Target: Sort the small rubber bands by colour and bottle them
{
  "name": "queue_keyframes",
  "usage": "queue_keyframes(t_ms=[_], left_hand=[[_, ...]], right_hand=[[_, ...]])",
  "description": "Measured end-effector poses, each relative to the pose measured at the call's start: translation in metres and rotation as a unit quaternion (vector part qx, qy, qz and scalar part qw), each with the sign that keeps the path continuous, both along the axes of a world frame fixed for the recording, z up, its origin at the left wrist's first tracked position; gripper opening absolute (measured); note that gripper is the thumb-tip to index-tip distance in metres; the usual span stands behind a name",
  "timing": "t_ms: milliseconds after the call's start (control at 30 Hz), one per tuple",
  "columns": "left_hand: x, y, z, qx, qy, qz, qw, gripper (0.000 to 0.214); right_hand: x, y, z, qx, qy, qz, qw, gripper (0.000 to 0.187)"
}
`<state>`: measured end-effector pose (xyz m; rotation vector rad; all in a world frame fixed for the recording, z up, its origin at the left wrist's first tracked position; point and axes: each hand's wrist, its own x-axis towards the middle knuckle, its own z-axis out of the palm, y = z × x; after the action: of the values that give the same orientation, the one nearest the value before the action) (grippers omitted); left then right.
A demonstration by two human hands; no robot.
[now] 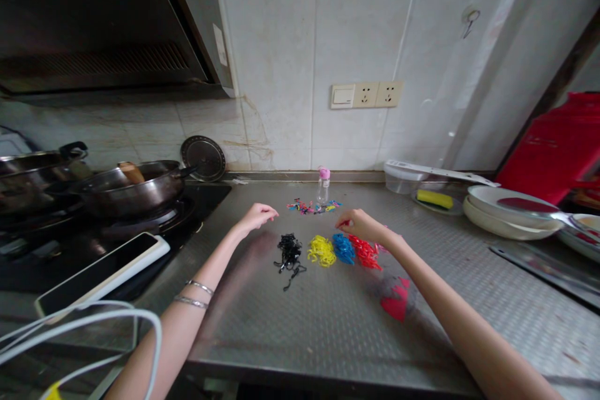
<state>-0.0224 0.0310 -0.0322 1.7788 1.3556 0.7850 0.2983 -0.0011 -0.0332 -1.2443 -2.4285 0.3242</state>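
My left hand (259,216) hovers over the counter, left of the mixed heap, its fingers drawn together; whether anything is between the fingertips cannot be made out. My right hand (359,225) is closed in a pinch above the blue and red piles, with a bit of red, seemingly a small elastic band (345,223), at its fingers. Below the hands lie sorted piles of small elastic bands: black (289,250), yellow (321,251), blue (344,249) and red (366,252). Behind them spreads a mixed-colour heap (309,207) by a clear bottle with a pink cap (323,186).
A pink-red patterned bag (397,300) lies on the metal counter (300,331). At left are a pan (129,187) on the stove and a white device (103,272) with cables. At right stand stacked bowls (509,212), a yellow sponge (434,199) and a knife (548,278).
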Motion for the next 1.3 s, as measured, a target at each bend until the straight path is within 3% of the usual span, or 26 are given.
queue_keyframes(t_ms=[133, 333, 567, 767, 967, 1300], left_hand=[[0.006, -0.001, -0.003, 0.025, 0.029, 0.010, 0.999, 0.030], [0.025, 0.016, -0.009, 0.114, 0.055, -0.026, 0.992, 0.022], [0.084, 0.049, -0.012, 0.210, 0.153, -0.097, 0.961, 0.021], [0.125, 0.059, -0.019, 0.246, 0.263, -0.122, 0.925, 0.022], [0.135, 0.057, -0.017, 0.247, 0.304, -0.107, 0.914, 0.023], [0.137, 0.054, -0.016, 0.260, 0.282, -0.086, 0.919, 0.022]], right_hand=[[0.001, -0.007, 0.000, -0.036, -0.018, 0.023, 0.999, 0.029], [0.003, -0.009, 0.003, -0.019, -0.004, -0.021, 1.000, 0.025], [0.010, -0.015, 0.004, 0.003, 0.018, -0.063, 0.998, 0.022], [0.005, -0.014, -0.004, 0.021, -0.010, -0.059, 0.998, 0.027], [-0.009, -0.022, -0.003, 0.007, -0.050, -0.010, 0.999, 0.035], [-0.015, -0.026, -0.004, -0.004, -0.102, -0.012, 0.995, 0.035]])
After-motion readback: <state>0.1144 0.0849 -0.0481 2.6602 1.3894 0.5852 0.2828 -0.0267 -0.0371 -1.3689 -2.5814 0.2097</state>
